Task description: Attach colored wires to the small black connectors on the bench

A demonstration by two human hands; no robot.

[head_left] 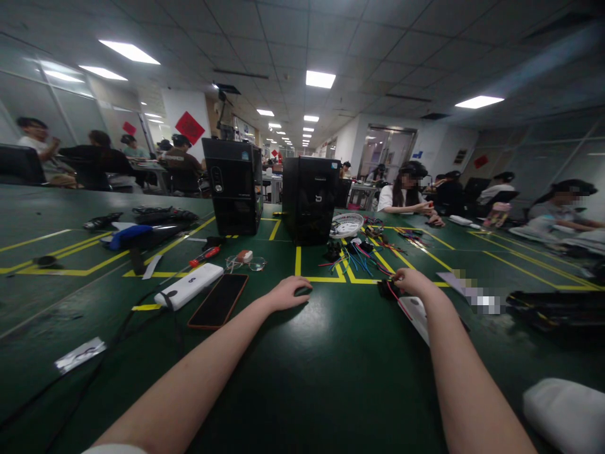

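Observation:
My left hand (287,295) rests on the green tabletop (302,372), its thumb and fingers apart and nothing between them. On the right, my right hand (410,282) has its fingers closed at a small black part (388,290) with red wire. The fingertips partly hide that part. Below the right hand lies a flat white piece (416,315) with a red wire over it. Beyond and between the hands is a spread of coloured wires (359,257) with black connectors. A dark phone (220,301) with an orange edge lies left of my left hand.
Two black computer towers (236,202) (312,202) stand ahead. A white power bank (191,285), glasses (255,263), a red-black tool (204,256) and cables lie left. Behind the wires sits a white basket (347,224). Far right lies a black frame (558,310). A person (401,195) sits across.

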